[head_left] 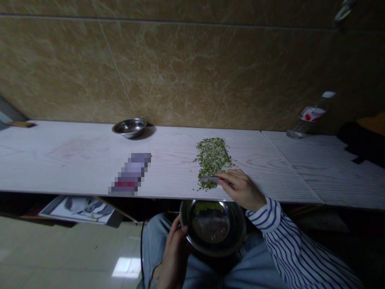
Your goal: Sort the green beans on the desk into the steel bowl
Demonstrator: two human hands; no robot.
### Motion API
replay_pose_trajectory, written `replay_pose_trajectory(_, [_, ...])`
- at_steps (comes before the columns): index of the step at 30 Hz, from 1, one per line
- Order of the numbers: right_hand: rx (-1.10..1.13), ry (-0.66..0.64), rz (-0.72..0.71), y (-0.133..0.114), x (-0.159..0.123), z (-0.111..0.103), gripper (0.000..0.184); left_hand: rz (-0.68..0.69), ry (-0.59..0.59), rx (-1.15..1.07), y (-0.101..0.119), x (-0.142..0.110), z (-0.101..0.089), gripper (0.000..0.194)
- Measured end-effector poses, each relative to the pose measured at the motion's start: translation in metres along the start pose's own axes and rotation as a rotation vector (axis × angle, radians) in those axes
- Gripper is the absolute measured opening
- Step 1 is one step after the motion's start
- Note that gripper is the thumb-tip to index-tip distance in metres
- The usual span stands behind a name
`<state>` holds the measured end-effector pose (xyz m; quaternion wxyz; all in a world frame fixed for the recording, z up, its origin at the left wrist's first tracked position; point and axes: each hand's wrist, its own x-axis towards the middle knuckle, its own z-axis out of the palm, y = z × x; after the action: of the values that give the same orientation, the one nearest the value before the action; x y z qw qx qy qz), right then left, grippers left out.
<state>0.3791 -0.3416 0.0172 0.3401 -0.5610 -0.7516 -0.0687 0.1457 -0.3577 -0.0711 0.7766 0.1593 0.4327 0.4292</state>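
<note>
My right hand (242, 188) is closed around a metal spoon (208, 180), its flat end lying among small green beans (213, 156). The beans form a loose patch on the pale wooden tabletop (171, 160) and reach close to its front edge. Just below that edge, a large metal bowl (237, 237) rests at my lap, tilted a little, with more green beans gathered at its far side. My left hand (176, 249) grips the bowl's left rim, the thumb over the edge; some of its fingers are hidden.
A small metal bowl (130, 128) stands near the wall, with a blurred-out flat purple item (130, 174) in front of it. A clear plastic bottle (311, 114) and a dark cloth (365, 138) are at the right. Under the tabletop, an open drawer (81, 210) juts out at left.
</note>
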Motion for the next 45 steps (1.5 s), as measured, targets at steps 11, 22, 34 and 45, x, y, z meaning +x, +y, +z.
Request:
replay_pose_trajectory(11, [-0.063,-0.021,0.054,-0.012,-0.004,0.004,0.022,-0.011,-0.053,0.078,0.012,-0.013,-0.001,0.056])
replay_pose_trajectory(22, [-0.059,-0.014,-0.015,-0.022,-0.007,0.003,0.025,-0.012,-0.086,0.084,0.014,-0.009,-0.003,0.047])
replay_pose_trajectory(34, [-0.143,-0.016,0.04,-0.036,-0.008,0.004,0.026,0.018,-0.095,0.106,0.016,-0.009,0.003,0.048])
replay_pose_trajectory(45, [-0.164,-0.072,-0.03,-0.05,-0.006,0.002,0.026,0.006,-0.072,0.046,0.016,-0.008,0.006,0.048])
